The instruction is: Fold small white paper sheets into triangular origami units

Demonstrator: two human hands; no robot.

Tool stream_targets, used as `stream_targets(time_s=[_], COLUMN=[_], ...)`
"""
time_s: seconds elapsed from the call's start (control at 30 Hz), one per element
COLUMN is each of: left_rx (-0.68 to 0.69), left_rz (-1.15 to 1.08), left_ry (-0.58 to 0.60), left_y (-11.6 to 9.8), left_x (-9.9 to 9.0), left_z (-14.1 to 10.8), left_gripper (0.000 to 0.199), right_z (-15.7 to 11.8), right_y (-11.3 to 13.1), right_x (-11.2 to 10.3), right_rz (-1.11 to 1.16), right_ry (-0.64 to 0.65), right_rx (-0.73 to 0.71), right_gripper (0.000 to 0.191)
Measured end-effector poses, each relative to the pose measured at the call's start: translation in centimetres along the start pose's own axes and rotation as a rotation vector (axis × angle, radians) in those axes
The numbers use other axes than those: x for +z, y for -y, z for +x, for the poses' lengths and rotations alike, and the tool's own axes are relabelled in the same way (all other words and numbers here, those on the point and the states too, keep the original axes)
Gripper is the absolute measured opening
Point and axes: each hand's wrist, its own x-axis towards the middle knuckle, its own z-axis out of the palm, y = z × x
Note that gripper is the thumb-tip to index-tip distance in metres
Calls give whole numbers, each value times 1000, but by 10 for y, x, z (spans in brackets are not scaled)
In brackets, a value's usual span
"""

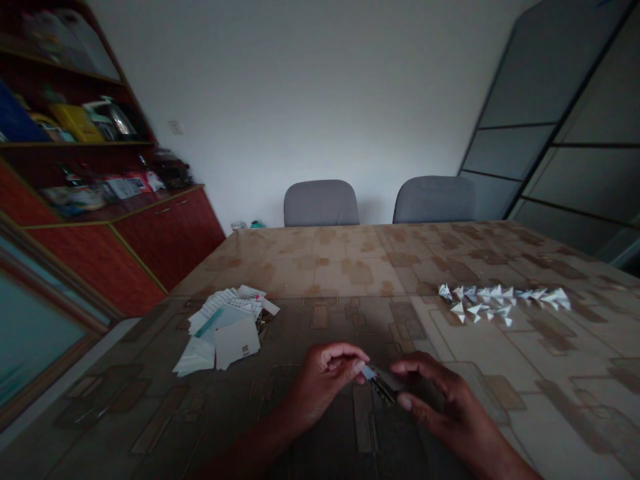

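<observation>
My left hand (330, 373) is closed in a pinch on one end of a small folded paper piece (380, 385), pale at the pinched end and dark along its length. The piece slants down to the right, low over the table. Close by its other end is my right hand (440, 397), thumb and forefinger apart on either side; the thumb tip seems to touch the piece, though shadow makes contact hard to tell. Left of my hands lies a loose fanned pile of paper cards (227, 330). On the right, several small pointed folded-paper pieces (500, 297) stand in two uneven rows.
A patterned cloth or sheet covers the table (345, 267). Behind its far edge stand two grey chairs, a left one (321, 203) and a right one (434, 200). At the left is a red-brown cabinet (170, 230) with household items on its shelves.
</observation>
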Motion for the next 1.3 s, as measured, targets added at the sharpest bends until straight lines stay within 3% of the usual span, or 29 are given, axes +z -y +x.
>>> stream_targets(time_s=[0.17,0.47,0.57,0.8,0.97,1.13,1.3], left_rx=[-3,-12,34,79,85,65,44], left_rz=[20,106,161,240,267,316,369], left_ry=[27,107,98,15,-54,2,41], left_y=[3,3,2,3,6,15,19], left_x=[-1,-6,-4,8,9,6,6], left_z=[0,-1,-2,-4,-4,-4,-4], left_gripper=[35,31,26,47,41,46,52], right_z=[-1,-1,-1,-3,-8,-7,0], right_y=[-1,-4,-7,-10,-6,0,3], right_x=[2,2,2,6,7,1,-4], right_rz=[51,236,203,55,-52,-179,-339], right_ry=[31,130,115,-29,26,202,246], right_rx=[9,154,158,150,61,-152,-234], right_gripper=[13,17,16,23,23,38,51])
